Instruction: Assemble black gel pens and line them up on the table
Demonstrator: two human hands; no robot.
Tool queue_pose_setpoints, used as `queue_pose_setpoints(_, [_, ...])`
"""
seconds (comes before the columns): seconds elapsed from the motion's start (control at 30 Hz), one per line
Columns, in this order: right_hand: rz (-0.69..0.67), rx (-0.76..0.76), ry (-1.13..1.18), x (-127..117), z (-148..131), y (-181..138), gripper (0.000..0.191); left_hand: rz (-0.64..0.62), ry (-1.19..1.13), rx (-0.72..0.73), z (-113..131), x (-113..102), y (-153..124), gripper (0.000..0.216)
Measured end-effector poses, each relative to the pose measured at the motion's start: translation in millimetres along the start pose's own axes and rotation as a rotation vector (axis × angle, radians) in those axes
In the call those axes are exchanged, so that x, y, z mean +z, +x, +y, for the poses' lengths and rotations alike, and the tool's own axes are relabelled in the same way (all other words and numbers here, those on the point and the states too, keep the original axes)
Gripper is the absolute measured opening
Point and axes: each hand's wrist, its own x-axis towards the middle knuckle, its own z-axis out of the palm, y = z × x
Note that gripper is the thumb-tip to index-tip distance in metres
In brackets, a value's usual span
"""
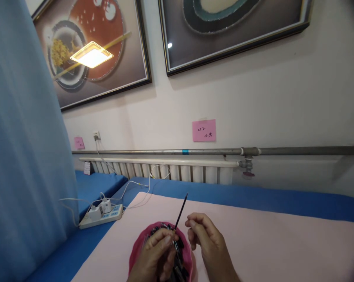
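Note:
My left hand (157,256) is closed in a pinch on a thin dark pen refill (181,212) that points up and away from me. It hovers over a pink bowl (135,250) filled with several small dark pen parts (181,266). My right hand (204,241) is just to the right of the bowl, its fingers curled with fingertips pinched together near the refill's lower end. What they hold, if anything, is too small to see. Both hands are over a pale pink mat (267,246) at the bottom of the view.
The pink mat lies on a blue surface (253,197). A white power strip (102,215) with plugged chargers and white cables sits to the left. A blue curtain (24,156) hangs at left. A white radiator (165,170) and a metal pipe (253,151) run along the wall.

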Motion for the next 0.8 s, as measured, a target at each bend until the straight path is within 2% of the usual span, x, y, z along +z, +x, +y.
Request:
queue_pose_setpoints(0.23, [-0.045,0.023,-0.022,1.4,0.4,-2.0,0.021,0.049,-0.156,0.086,2.6,-2.4,-0.8,0.026])
queue_pose_setpoints(0.57, [-0.070,0.045,-0.037,1.5,5.4,-1.6,0.018,0.118,-0.175,0.089,4.3,-2.3,0.2,0.024])
queue_pose_setpoints(0.8, [-0.076,0.061,-0.106,-1.1,14.5,2.2,0.014,0.230,-0.344,0.066,10.8,-10.7,-0.8,0.024])
